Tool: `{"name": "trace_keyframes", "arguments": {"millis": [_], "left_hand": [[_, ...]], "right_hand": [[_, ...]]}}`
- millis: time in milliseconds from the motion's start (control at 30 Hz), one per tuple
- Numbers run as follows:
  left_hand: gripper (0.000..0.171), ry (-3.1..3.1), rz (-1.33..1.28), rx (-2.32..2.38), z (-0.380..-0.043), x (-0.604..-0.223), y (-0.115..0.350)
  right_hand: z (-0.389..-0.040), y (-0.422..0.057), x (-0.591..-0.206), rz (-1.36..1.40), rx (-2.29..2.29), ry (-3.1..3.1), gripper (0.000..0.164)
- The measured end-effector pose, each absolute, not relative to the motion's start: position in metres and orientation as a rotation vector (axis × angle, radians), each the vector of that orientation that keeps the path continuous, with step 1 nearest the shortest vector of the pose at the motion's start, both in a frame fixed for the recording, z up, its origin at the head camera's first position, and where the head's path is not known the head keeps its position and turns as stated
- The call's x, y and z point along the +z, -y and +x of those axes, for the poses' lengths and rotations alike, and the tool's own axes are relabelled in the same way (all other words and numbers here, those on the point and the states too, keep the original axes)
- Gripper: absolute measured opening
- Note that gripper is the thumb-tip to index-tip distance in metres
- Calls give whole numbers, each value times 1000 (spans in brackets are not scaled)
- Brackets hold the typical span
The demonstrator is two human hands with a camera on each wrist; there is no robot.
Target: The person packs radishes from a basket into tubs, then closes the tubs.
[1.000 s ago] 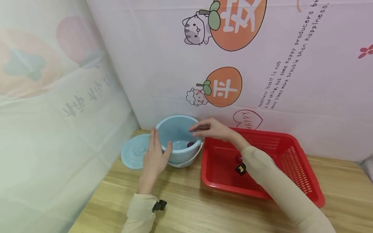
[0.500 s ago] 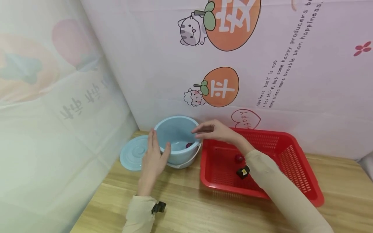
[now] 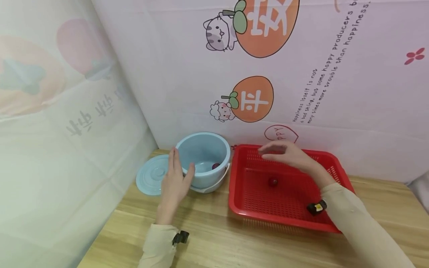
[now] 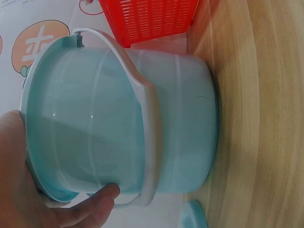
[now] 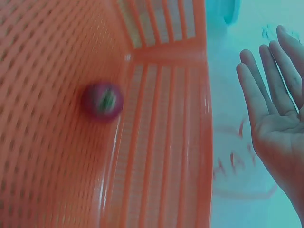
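Observation:
A light blue bucket [image 3: 204,182] with a pale handle stands upright at the back left. At the left of its rim is my left hand [image 3: 174,184], its fingers straight against the side and its thumb near the front rim. One dark red round fruit [image 3: 215,166] lies inside the bucket. My right hand [image 3: 288,154] hovers over the red perforated basket [image 3: 233,182], holding nothing, fingers apart in the right wrist view. Below it another small dark red round fruit [image 5: 102,101], blurred and pale green at its top, lies on the basket floor.
The bucket's round blue lid [image 3: 151,176] lies left of it, partly behind my left hand. The basket stands right beside the bucket on the wooden table [image 3: 207,238]. A printed cloth [image 3: 187,74] rises behind and another hangs at left.
My right hand has moved right, from the bucket's right rim to above the basket. My left hand stays by the bucket. The fruit in the basket shows more plainly now.

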State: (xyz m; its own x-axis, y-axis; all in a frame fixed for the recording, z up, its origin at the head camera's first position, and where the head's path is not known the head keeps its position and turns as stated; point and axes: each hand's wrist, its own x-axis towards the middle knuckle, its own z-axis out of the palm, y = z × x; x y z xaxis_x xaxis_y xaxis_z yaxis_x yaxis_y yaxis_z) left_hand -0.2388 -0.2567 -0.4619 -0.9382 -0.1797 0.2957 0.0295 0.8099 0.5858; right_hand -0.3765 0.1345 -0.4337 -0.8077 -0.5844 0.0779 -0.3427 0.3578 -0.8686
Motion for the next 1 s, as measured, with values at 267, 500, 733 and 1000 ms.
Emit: {"name": "trace_keyframes", "arguments": {"millis": [267, 500, 733, 1000], "left_hand": [[87, 2648, 113, -862, -240, -462, 259], [87, 2660, 122, -881, -239, -464, 257], [86, 2657, 120, -870, -240, -463, 256], [85, 2644, 119, -858, -239, -463, 256]], "right_hand": [[-382, -154, -436, -800, -1370, -2423, 40], [-381, -149, -457, -1016, -984, -2364, 40], [-375, -144, -469, -1176, -466, -2389, 24], [-375, -142, -476, -1037, -444, -2403, 23]]}}
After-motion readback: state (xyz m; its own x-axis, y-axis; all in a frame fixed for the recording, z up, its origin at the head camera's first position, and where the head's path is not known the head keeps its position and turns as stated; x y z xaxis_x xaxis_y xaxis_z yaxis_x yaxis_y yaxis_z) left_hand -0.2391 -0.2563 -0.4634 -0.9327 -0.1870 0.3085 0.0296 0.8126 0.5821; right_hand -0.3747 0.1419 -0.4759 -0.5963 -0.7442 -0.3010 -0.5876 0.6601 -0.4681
